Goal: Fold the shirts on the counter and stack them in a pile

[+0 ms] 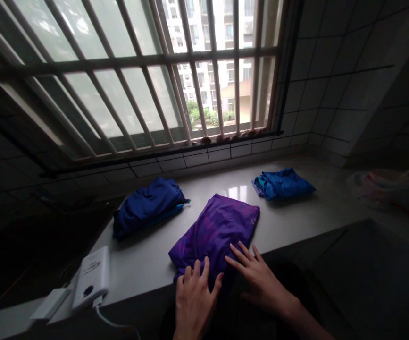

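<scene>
A folded purple garment (pixel 220 224) with a small pale logo lies near the counter's front edge. Its lower part sags over that edge. My left hand (pixel 195 300) rests on the garment's near left side, fingers stretched and thumb apart. From the right, my right hand (pixel 259 278) touches the near right part with its fingers spread. Neither hand grips the cloth, as far as I can see. Behind and to the left sits a folded dark blue garment (pixel 149 205); at the back right is a smaller folded blue garment (pixel 285 184).
A white power bank (pixel 93 278) with a plugged-in cable (pixel 110 322) stands at the counter's left end, beside a small white box (pixel 50 304). A barred window (pixel 204 57) is behind the counter. At far right, a plastic bag (pixel 370 186) sits in shadow.
</scene>
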